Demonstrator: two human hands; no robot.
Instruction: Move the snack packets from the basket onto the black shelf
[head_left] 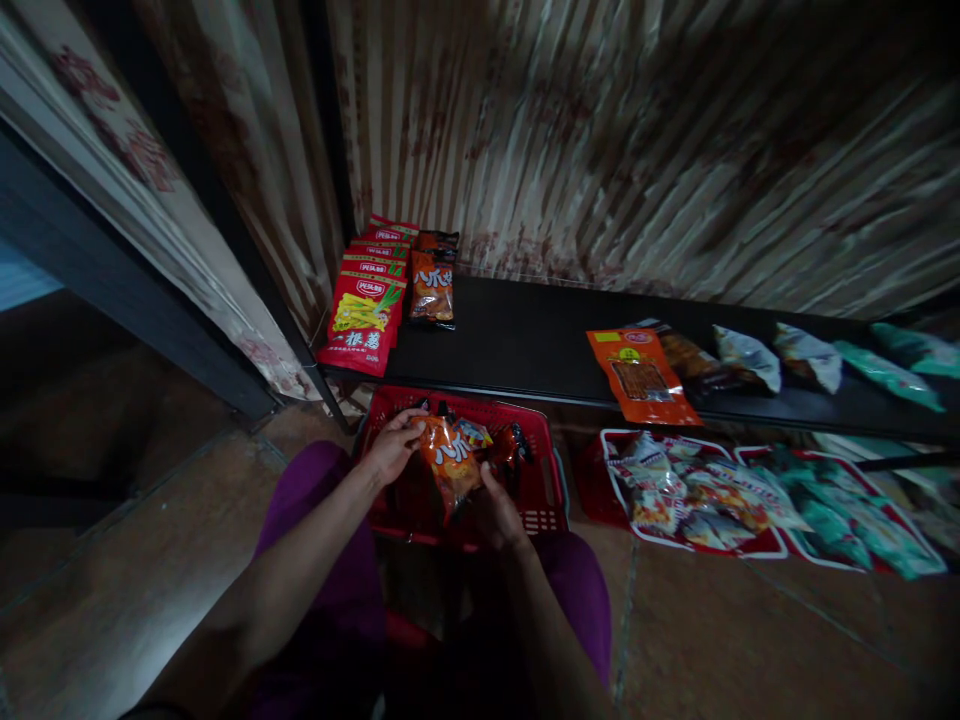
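Between my two hands, over the red basket [553,470], is an orange snack bag [448,455] with white lettering. My left hand [393,446] pinches its upper left corner. My right hand [497,503] grips its lower right edge with the thumb on top. Other dark and orange snack bags [513,446] lie in the basket below, partly hidden by the held bag. Just beyond, on the black shelf [517,325], a similar orange bag [433,290] lies beside a row of overlapping red snack bags [365,315].
Farther right on the shelf lie a flat orange packet [643,375], white bags [746,358] and teal bags [889,375]. Under its front edge stand a basket of white snack bags [720,500] and a basket of green bags [855,515]. A patterned curtain [570,130] hangs behind.
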